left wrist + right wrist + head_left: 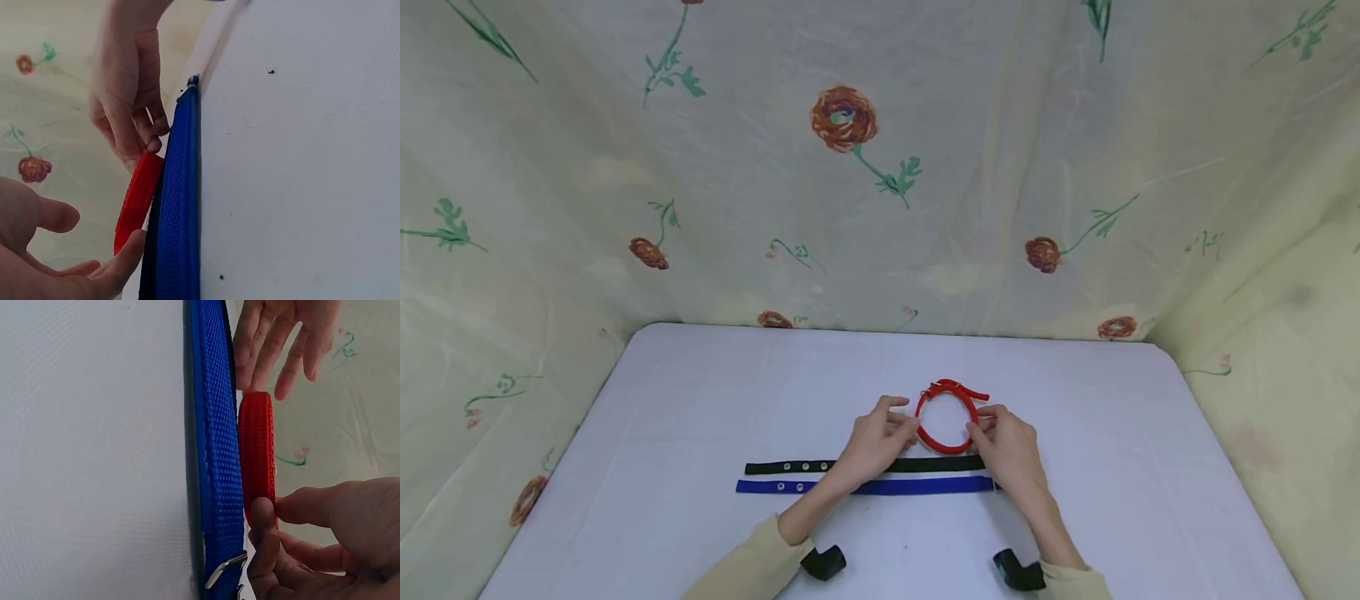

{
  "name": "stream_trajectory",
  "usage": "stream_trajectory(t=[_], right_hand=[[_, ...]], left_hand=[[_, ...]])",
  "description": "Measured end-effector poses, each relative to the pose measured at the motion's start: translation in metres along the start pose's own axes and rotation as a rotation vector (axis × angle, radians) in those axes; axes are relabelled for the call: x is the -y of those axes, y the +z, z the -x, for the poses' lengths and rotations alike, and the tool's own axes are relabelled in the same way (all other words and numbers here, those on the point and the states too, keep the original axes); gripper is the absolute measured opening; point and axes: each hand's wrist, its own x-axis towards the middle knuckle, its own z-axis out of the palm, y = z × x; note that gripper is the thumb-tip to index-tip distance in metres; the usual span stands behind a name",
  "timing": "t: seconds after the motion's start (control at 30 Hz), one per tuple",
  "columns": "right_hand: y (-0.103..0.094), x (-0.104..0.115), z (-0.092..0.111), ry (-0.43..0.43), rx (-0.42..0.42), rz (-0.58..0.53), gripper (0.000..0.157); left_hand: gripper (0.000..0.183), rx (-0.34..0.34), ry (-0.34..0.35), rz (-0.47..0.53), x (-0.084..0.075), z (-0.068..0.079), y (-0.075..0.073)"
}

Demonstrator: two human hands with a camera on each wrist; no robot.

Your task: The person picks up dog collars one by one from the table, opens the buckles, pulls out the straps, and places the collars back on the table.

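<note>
A red collar [945, 450], fastened into a round loop with its loose end pointing right, stands out against the white table beyond two straight straps. My right hand [1011, 446] pinches the loop's right side between thumb and fingers, as the right wrist view also shows. On the other side my left hand [878, 440] has its fingers loosely extended, with fingertips at the red band [139, 197]. Below the loop lie a black collar [936, 464] and a blue collar [925, 486], both laid out straight with metal eyelets at the left. A metal buckle [225, 569] sits at the blue collar's right end.
The white-covered table [700, 392] reaches back to a flower-printed curtain [955, 183], which also hangs along both sides. Black wrist devices [824, 563] are worn near each sleeve cuff.
</note>
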Motion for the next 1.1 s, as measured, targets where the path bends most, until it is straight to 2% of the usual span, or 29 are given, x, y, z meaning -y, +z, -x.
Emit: stream_trajectory(t=[0.2, 0.47, 0.7, 0.9, 1.1], right_hand=[[-0.001, 0.004, 0.004, -0.019, 0.002, -0.027, 0.041], [-0.005, 0.013, 0.015, -0.045, -0.01, 0.006, 0.039], [-0.005, 0.021, 0.031, -0.105, -0.008, 0.021, 0.035], [-0.007, 0.032, 0.041, -0.118, -0.002, 0.03, 0.034], [-0.008, 0.04, 0.051, -0.15, 0.011, 0.015, 0.034]], left_hand=[[0.049, -0.018, -0.051, 0.025, -0.003, 0.004, -0.001], [0.051, 0.022, -0.115, 0.077, -0.006, 0.012, -0.006], [0.043, 0.014, -0.097, 0.058, -0.006, 0.023, -0.011], [0.035, -0.004, -0.071, 0.025, -0.005, 0.032, -0.016], [0.03, -0.007, -0.095, 0.071, -0.007, 0.044, -0.02]])
